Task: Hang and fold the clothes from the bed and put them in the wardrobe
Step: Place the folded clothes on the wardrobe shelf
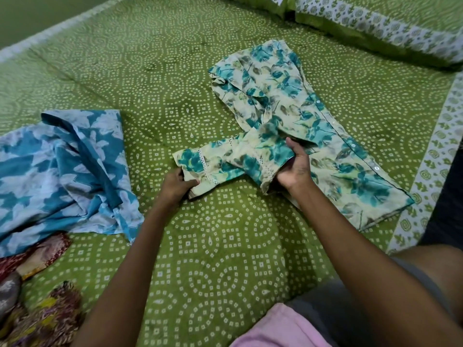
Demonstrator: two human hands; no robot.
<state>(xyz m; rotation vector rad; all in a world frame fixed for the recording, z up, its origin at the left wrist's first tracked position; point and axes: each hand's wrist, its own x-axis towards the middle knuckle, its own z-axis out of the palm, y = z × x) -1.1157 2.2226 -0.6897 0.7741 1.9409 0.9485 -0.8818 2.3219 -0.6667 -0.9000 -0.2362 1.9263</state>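
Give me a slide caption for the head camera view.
Both hands, left hand and right hand, grip a sleeve of the floral garment.

Loads of open bedsheet [155, 78] is left from 9 to 12 o'clock, and a wide bare patch is found near the middle bottom. The 1–3 o'clock side is taken up by the cream floral garment [295, 96], with pillows [375, 23] behind it at 1. At 9 o'clock the way is blocked by a crumpled blue garment [62, 166]; at 7–8, a heap of maroon printed clothes [42, 311].
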